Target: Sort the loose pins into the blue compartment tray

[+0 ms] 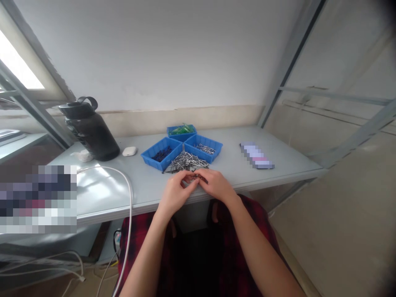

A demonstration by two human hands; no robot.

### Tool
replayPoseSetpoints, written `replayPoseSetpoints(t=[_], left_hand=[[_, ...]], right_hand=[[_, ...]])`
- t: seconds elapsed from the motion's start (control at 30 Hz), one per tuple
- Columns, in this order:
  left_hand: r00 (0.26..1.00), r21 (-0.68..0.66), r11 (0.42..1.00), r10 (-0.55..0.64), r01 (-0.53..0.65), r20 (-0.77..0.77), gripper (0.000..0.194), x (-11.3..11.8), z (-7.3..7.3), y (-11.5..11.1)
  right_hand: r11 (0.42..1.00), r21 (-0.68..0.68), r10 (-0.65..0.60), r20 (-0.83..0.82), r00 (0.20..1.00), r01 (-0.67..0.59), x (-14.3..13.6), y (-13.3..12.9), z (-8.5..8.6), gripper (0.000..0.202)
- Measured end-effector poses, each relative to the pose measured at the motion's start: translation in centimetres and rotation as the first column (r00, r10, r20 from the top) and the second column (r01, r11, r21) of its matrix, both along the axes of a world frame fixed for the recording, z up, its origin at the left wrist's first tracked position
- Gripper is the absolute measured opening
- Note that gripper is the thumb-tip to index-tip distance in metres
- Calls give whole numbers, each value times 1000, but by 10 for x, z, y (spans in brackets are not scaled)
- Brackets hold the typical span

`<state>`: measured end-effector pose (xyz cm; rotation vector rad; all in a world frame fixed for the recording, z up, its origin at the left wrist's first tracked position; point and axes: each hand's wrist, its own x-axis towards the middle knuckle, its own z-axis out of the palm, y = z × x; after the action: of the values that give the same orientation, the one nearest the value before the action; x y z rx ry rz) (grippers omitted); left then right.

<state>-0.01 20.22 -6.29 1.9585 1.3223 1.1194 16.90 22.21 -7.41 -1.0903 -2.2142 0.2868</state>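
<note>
My left hand point(178, 190) and my right hand point(217, 185) meet at the table's front edge, fingers curled and fingertips together around something small and dark that I cannot make out. Just beyond them lies a loose pile of silver metal pins or screws point(188, 161). Three blue trays stand around the pile: the left tray point(150, 161) holds dark small pieces, the right tray point(217, 151) holds silver pieces, and the back tray point(181, 136) holds green pieces.
On the table point(154, 187), a dark bottle point(93, 134) and a white case point(129, 151) stand left. A phone point(257, 156) lies right. A white cable point(130, 194) hangs over the front edge. Metal frame posts point(287, 70) rise at the sides.
</note>
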Motion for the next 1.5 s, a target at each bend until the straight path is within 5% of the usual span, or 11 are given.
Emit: replayPoseSetpoints(t=[1.5], left_hand=[[986,-141,987,99,-79,137,26,-8,1,5]], right_hand=[[998,-51,-49,-104,993,44,-1,-3,5,19]])
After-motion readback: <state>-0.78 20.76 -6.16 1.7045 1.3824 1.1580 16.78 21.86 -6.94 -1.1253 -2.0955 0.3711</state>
